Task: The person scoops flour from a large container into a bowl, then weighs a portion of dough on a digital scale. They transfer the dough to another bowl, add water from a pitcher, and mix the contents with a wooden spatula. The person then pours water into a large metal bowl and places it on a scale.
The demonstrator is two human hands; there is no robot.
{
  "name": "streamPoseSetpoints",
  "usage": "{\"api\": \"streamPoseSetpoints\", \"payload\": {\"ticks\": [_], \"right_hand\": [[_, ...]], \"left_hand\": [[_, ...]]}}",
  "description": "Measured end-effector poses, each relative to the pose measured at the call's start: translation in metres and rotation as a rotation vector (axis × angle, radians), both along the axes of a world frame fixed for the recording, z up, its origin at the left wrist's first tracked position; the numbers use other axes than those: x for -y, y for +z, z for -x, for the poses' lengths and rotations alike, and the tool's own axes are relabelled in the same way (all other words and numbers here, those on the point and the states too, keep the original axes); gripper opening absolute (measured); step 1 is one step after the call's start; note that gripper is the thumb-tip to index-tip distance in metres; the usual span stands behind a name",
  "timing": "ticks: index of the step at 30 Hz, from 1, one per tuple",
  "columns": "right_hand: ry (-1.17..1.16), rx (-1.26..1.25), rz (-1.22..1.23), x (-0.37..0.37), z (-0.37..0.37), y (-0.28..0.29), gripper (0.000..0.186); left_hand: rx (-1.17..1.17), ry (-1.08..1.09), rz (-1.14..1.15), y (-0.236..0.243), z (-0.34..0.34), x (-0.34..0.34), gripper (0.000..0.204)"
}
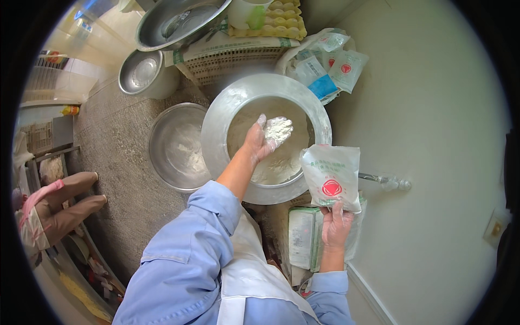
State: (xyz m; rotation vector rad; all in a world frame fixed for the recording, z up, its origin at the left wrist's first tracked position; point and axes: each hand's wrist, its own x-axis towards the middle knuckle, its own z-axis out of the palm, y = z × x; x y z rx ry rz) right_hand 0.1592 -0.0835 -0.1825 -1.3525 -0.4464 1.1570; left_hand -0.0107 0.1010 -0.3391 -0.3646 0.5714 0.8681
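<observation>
My left hand (261,140) is palm up over the wide-rimmed metal mixing pot (222,108), cupping a heap of white powder (278,130). Flour-like powder (273,172) coats the inside of the pot below it. At the pot's right rim, my right hand (337,225) grips the lower edge of a white plastic packet (331,173) with a red round emblem. Whether the packet's top is open I cannot tell. Both hands are dusted with white.
A steel basin (162,143) with powder adjoins the pot's left side. Behind are a metal-lidded bucket (168,81), a plastic crate (227,65) and a bag of similar packets (346,67). A wall (433,108) bounds the right. Another person's legs (76,200) show at far left.
</observation>
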Motion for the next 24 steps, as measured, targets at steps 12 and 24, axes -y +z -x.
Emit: {"api": "streamPoseSetpoints", "payload": {"ticks": [12,24], "right_hand": [[0.191,0.577,0.129,-0.031,-0.002,-0.011,0.032],[0.221,0.656,0.167,-0.043,0.006,-0.011,0.028]], "left_hand": [[0.102,-0.014,-0.16,0.014,0.003,0.01,0.05],[0.171,-0.002,-0.23,-0.005,0.0,0.007,0.05]]}}
